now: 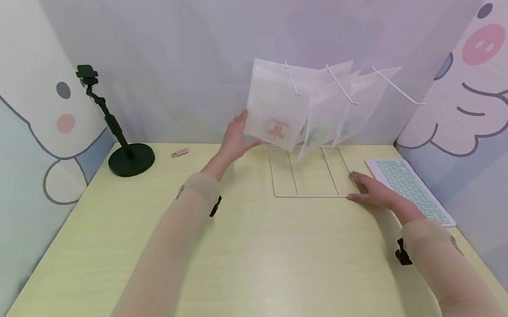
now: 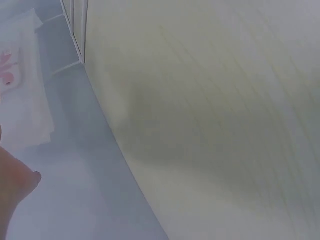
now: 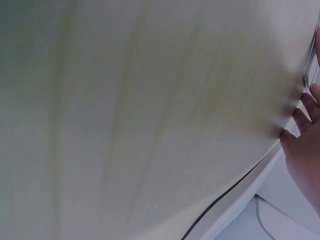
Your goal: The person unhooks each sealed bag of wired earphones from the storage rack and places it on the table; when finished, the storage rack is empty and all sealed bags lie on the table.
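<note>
Translucent white bags hang on the white wire rack, whose thin rods stick out towards me. The front bag carries a small orange-pink picture; others behind it show faint bluish-green ones. My left hand touches the front bag's left edge, fingers pointing up, thumb held apart. In the left wrist view, that thumb is straight and clear of the bag. My right hand rests at the rack's front right corner, fingers and thumb spread. In the right wrist view, its fingertips touch down beside the wire.
A white keyboard with mint keys lies right of the rack, near my right wrist. At the back left stands a black phone stand, with a pink USB stick beside it. Printed cloth walls border the pale wooden table.
</note>
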`<move>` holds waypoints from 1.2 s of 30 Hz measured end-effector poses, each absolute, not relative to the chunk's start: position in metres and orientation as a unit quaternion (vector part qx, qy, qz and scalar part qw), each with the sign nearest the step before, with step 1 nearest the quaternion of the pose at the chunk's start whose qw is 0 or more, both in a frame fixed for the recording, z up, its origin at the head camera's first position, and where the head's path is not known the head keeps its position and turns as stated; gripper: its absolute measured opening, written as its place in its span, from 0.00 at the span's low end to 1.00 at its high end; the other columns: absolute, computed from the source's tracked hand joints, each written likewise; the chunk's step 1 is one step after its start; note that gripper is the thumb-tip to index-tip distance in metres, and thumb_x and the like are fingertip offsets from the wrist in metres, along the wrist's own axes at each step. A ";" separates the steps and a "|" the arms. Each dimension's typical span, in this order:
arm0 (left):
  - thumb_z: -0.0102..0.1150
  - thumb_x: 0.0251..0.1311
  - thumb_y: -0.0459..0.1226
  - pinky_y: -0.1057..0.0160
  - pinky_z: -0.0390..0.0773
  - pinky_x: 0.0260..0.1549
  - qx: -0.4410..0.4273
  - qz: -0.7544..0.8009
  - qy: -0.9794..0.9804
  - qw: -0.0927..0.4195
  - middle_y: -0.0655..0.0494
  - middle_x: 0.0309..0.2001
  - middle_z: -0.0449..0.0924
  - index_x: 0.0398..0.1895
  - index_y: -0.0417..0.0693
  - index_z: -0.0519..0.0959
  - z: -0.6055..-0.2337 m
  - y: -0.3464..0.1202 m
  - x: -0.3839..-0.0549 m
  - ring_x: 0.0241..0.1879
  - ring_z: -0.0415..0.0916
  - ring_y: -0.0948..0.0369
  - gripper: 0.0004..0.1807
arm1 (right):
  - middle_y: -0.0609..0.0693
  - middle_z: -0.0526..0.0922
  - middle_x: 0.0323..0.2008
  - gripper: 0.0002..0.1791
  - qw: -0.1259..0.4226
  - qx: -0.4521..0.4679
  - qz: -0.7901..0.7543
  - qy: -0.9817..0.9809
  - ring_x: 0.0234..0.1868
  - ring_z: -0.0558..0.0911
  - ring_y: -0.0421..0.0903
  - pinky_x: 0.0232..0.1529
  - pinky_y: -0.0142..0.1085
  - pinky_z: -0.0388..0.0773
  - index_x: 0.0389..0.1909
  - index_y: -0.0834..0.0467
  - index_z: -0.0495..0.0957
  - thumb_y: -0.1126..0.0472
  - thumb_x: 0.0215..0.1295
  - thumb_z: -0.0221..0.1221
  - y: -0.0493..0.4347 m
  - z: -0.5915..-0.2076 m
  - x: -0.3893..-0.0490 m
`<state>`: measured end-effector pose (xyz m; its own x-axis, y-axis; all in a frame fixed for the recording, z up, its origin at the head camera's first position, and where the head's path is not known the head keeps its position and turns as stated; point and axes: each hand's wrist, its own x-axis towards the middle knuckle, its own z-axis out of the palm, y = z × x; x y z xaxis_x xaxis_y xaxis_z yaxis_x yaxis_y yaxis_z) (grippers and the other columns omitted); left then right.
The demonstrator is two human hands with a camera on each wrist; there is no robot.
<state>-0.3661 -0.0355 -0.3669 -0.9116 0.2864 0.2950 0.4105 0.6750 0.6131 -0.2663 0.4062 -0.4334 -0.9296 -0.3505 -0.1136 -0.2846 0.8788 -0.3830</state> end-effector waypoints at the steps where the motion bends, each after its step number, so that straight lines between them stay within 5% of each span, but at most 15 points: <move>1: 0.65 0.55 0.49 0.49 0.46 0.70 -0.184 -0.370 -0.906 0.092 0.52 0.75 0.42 0.76 0.49 0.41 -0.368 -0.033 -0.368 0.74 0.38 0.50 0.53 | 0.70 0.51 0.70 0.50 0.090 -0.164 -0.182 0.965 0.70 0.50 0.69 0.67 0.60 0.48 0.70 0.69 0.50 0.43 0.60 0.61 0.407 -0.434 -0.266; 10: 0.66 0.55 0.40 0.55 0.63 0.62 -0.134 -0.502 -0.841 0.153 0.48 0.56 0.72 0.67 0.45 0.62 -0.374 -0.016 -0.374 0.60 0.64 0.51 0.37 | 0.69 0.49 0.71 0.50 0.099 -0.152 -0.181 0.967 0.70 0.48 0.68 0.68 0.60 0.46 0.71 0.68 0.49 0.41 0.60 0.59 0.410 -0.438 -0.267; 17: 0.60 0.61 0.42 0.57 0.72 0.51 -0.109 -0.548 -0.810 0.176 0.49 0.45 0.77 0.49 0.43 0.75 -0.377 -0.015 -0.368 0.49 0.72 0.55 0.17 | 0.69 0.48 0.71 0.51 0.103 -0.145 -0.194 0.965 0.70 0.47 0.68 0.67 0.61 0.45 0.71 0.67 0.48 0.41 0.60 0.60 0.410 -0.438 -0.266; 22: 0.61 0.61 0.42 0.54 0.70 0.52 -0.141 -0.537 -0.805 0.208 0.47 0.42 0.79 0.37 0.39 0.80 -0.379 -0.019 -0.362 0.48 0.73 0.54 0.13 | 0.70 0.49 0.70 0.50 0.096 -0.147 -0.192 0.966 0.70 0.48 0.68 0.67 0.60 0.46 0.71 0.67 0.48 0.42 0.60 0.60 0.410 -0.439 -0.268; 27: 0.62 0.60 0.40 0.52 0.72 0.50 -0.163 -0.556 -0.782 0.228 0.45 0.41 0.80 0.35 0.37 0.80 -0.379 -0.022 -0.357 0.46 0.73 0.53 0.12 | 0.70 0.49 0.70 0.50 0.089 -0.148 -0.189 0.967 0.70 0.49 0.68 0.68 0.60 0.46 0.71 0.67 0.48 0.42 0.60 0.60 0.409 -0.441 -0.268; 36: 0.63 0.59 0.38 0.65 0.76 0.41 -0.144 -0.617 -0.738 0.231 0.46 0.38 0.81 0.36 0.37 0.80 -0.370 -0.029 -0.342 0.37 0.76 0.56 0.11 | 0.69 0.50 0.70 0.50 0.088 -0.146 -0.183 0.968 0.70 0.49 0.68 0.68 0.59 0.46 0.72 0.66 0.49 0.42 0.60 0.60 0.409 -0.439 -0.266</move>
<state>-0.3415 -0.0292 -0.3696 -0.8515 -0.0734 0.5191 0.4979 0.1972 0.8445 -0.2660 0.4090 -0.4385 -0.9418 -0.3147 -0.1180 -0.2499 0.8905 -0.3802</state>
